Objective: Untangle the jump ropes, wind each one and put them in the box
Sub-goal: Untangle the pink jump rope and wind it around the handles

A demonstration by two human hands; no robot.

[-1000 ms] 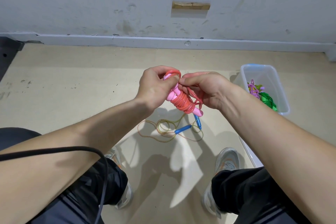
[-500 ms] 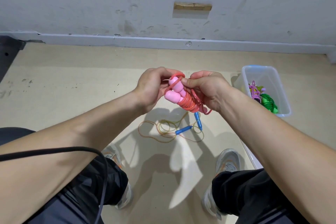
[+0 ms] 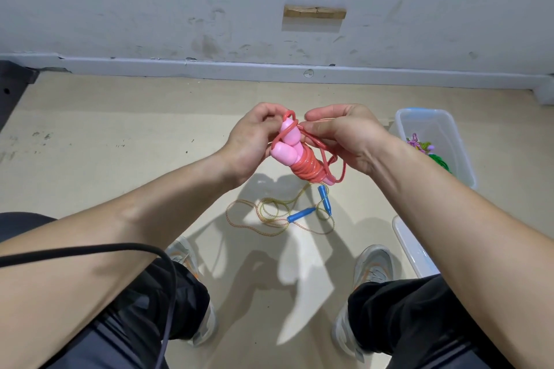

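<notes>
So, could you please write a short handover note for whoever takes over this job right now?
Hands: the left hand grips the red rope by its pink handles; the right hand pinches its loose last loop.
Done: the red rope is almost fully wound. A purple rope and a green rope lie in the box on the right.
Left: tuck the loop in and box the red rope, then wind and box the blue-handled rope, which lies loose on the floor.

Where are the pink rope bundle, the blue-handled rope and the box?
pink rope bundle point(image 3: 310, 166), head view, red coils.
blue-handled rope point(image 3: 301, 214), head view, lower blue handle.
box point(image 3: 425, 111), head view, far rim.
</notes>
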